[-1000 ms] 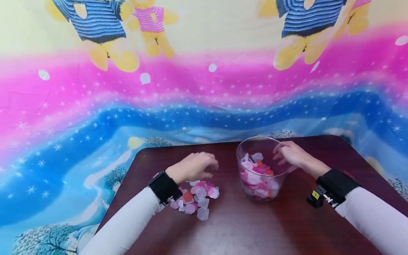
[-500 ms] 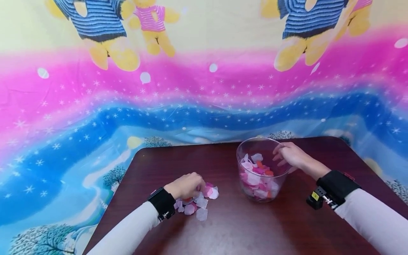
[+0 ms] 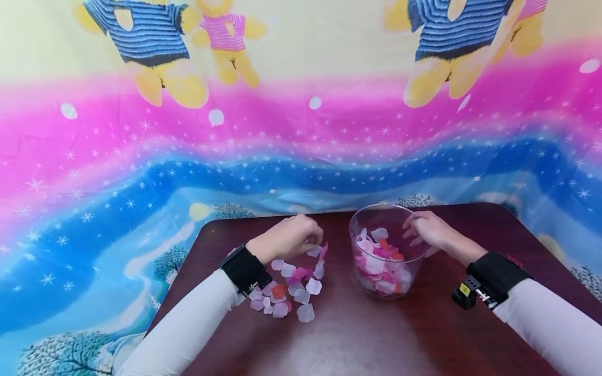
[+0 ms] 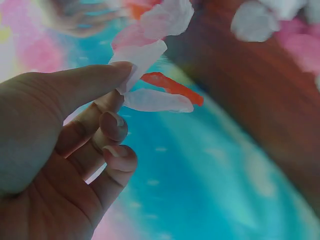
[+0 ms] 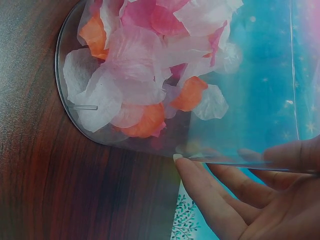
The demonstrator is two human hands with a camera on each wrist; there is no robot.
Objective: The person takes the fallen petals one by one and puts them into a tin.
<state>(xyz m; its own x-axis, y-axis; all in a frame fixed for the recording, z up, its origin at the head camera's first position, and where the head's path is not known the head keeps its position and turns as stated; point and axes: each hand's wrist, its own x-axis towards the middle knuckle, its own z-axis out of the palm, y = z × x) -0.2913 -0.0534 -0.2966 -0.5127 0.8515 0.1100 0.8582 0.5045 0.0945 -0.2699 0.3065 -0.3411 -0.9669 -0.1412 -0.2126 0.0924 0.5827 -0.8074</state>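
Note:
My left hand [image 3: 292, 237] is raised over the left part of the table. Its thumb and index finger pinch several artificial flower petals [image 4: 142, 57], white, pink and orange, with the other fingers curled below. Beneath it a loose pile of petals [image 3: 301, 296], mostly pale pink and white, lies on the tabletop; a few hang or fall near the hand. To the right stands a clear plastic bucket [image 3: 386, 287], partly filled with petals [image 5: 135, 60] in pink, white and orange. My right hand [image 3: 430, 230] grips the bucket's right side by the rim, thumb and fingers on the wall.
The dark reddish-brown table [image 3: 367, 339] has rounded far corners. Behind it and along its sides hangs a printed cloth [image 3: 301, 130] with bears and snowflakes. Black camera straps [image 3: 244, 269] sit on both wrists.
My left hand went down to the petal pile, then rose with petals pinched in its fingers, scattering some of the pile. My right hand and the bucket stay in place.

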